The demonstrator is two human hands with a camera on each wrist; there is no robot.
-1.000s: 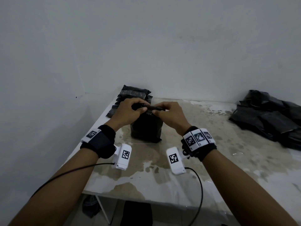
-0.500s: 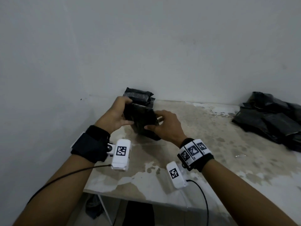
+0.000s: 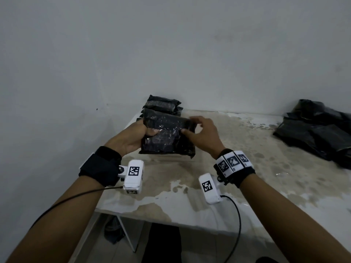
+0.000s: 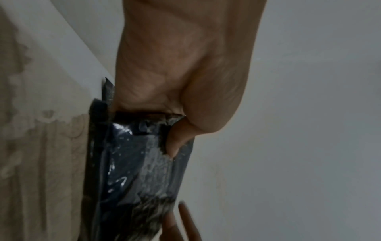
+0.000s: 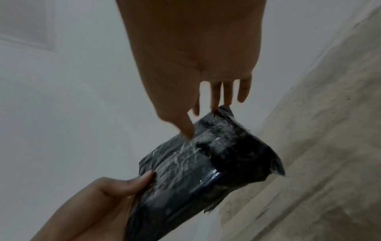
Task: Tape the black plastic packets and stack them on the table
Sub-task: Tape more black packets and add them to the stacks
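Lifted off the table [image 3: 218, 186] where it was standing on end a second ago, the black packet [image 3: 167, 136] is now being held flat in the air, broad glossy face tilted up toward the person. Nearest, the left hand [image 3: 133, 139] is gripping its left edge, thumb pressed on top and fingers curled beneath. The right hand [image 3: 204, 134] is loosening, its straight fingertips [image 5: 215, 104] only touching the packet's far right corner. That face is looking wrapped in clear shiny film, so the taping is probably finished. Just beyond, the stack of packets [image 3: 162, 107] is waiting by the wall; far right, a loose pile of black packets [image 3: 315, 130] is lying.
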